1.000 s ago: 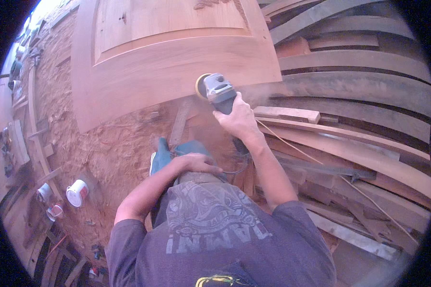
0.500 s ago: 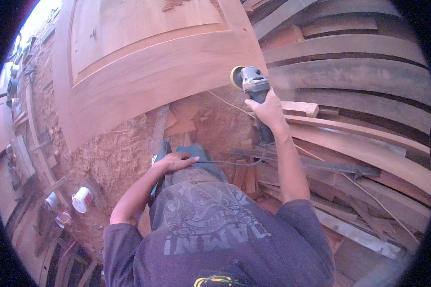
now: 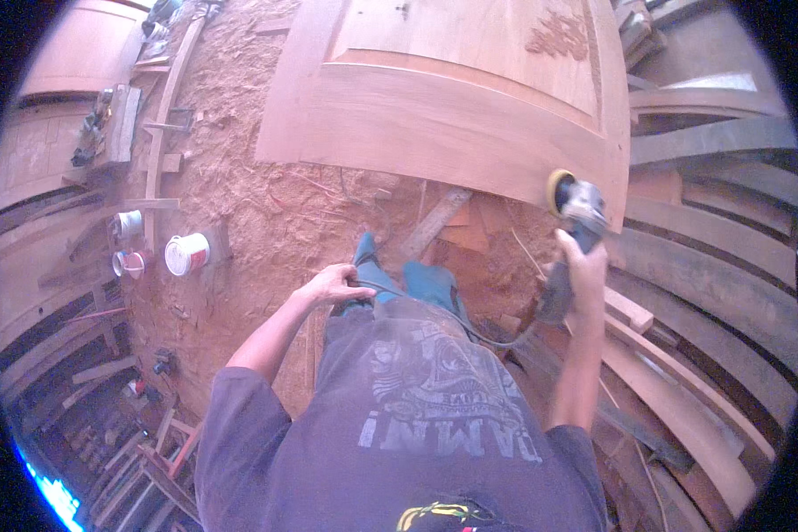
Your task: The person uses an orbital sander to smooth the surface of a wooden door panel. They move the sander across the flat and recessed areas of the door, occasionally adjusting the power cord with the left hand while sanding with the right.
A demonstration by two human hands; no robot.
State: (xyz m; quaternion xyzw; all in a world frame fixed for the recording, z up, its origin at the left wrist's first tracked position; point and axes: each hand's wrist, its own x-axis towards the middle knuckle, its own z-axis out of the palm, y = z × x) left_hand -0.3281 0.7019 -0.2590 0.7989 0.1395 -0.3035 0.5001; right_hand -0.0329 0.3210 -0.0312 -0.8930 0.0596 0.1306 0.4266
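Observation:
In my right hand [image 3: 585, 266] is an angle grinder [image 3: 582, 213], gripped around its dark body. Its yellow-edged round sanding pad [image 3: 558, 190] is tilted on edge near the right corner of a wooden panel door [image 3: 470, 115]. Whether the pad touches the wood I cannot tell. A grey power cord [image 3: 470, 330] runs from the grinder's rear end across my lap to my left hand [image 3: 335, 285], whose fingers are closed on it beside my thigh. Part of the cord is hidden under that hand. A patch of reddish wood dust [image 3: 559, 37] lies on the door's raised panel.
Long boards [image 3: 718, 266] are stacked along the right. Shavings and sawdust [image 3: 239, 160] cover the ground. To the left stand a white bucket [image 3: 186, 254] and smaller pots [image 3: 128, 223]. Scrap wood [image 3: 439, 222] lies beneath the door's near edge.
The view has swung left, so the door and grinder appear farther right. My left hand has shifted from resting on my leg to holding the cord. The right hand keeps the grinder.

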